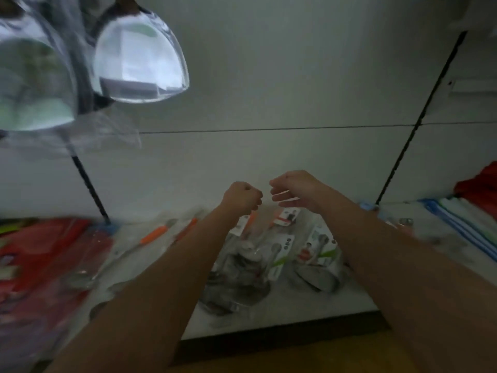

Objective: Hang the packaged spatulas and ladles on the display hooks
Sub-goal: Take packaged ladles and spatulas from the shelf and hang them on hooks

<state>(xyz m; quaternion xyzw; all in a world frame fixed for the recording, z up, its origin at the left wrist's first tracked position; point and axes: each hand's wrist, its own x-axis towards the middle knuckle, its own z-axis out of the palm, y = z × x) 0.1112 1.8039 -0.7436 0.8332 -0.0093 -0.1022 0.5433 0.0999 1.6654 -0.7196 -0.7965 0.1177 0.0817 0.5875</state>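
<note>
Hanging ladle bowls (139,57) close overhead; left hand (243,196) fisted, right hand (293,191) loosely curled, both empty, above packaged ladles (242,267) on shelf (295,316)

The white back panel (282,76) is bare between the two black slotted uprights (419,114), leaving open room above the shelf. Hanging ladle bowls (139,57) crowd the upper left. Bagged ladles (242,273) and orange-handled utensils (156,235) cover the shelf (282,319) below.
</note>
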